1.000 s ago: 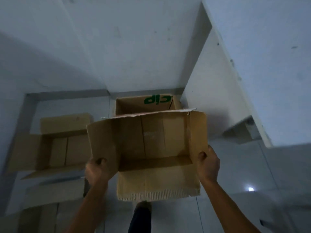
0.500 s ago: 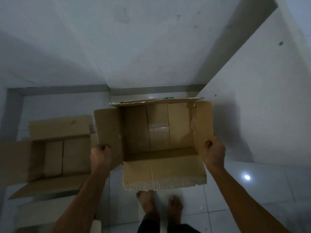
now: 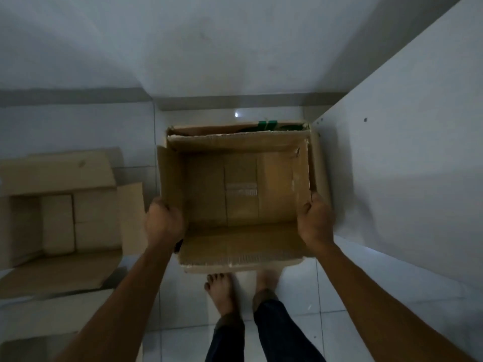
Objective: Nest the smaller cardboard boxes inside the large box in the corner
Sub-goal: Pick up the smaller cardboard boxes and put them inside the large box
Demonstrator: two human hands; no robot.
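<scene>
Both hands, left and right, clamp smaller box; I'd lower it level, flaps clearing large box rim at floor corner.

The person is wearing dark blue trousers; both forearms and feet beside the trousers are showing bare.

I count three open cardboard boxes: one held in my two hands, one beneath it, one left of them.
</scene>
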